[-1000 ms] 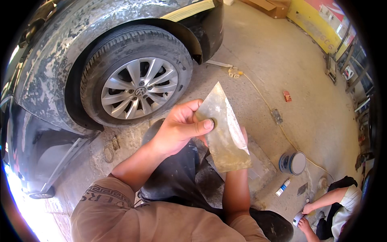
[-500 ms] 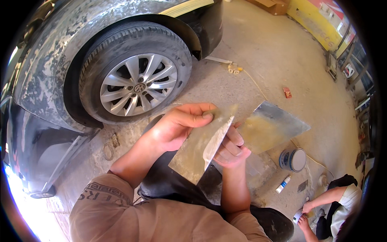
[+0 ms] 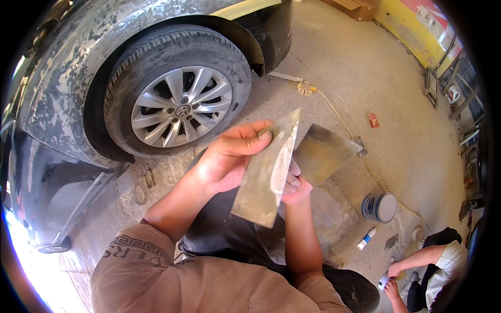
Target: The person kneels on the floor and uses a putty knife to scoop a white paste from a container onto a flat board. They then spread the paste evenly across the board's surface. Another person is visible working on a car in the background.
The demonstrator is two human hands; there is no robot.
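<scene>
Since half a second ago, both metal spreader blades have shifted slightly: the near blade stands steeper, and the far blade has drawn closer behind it. Left hand (image 3: 229, 161) is closed in a pinch grip, thumb on the upper edge and fingers wrapped behind, holding the near putty spreader (image 3: 266, 172); its long axis runs from upper right to lower left, tip pointing toward the car, broad end down over the person's lap. Right hand (image 3: 293, 183) sits just behind and below this blade, fingers curled shut on the second spreader (image 3: 323, 154), whose flat face tilts out to the right. The two blades meet edge to face near the right-hand knuckles; whether they press or merely touch cannot be told. The left hand lies nearer the camera, the right one farther and partly hidden by the near blade. Beyond the hands: a car wheel (image 3: 177, 99) with silver alloy rim, under a sanded, patchy wheel arch (image 3: 68, 78). On the concrete floor (image 3: 365, 68) to the right stand a round tin (image 3: 380, 207) and a small tube (image 3: 366, 238); a co-worker's hands (image 3: 392, 279) work at the lower right.
</scene>
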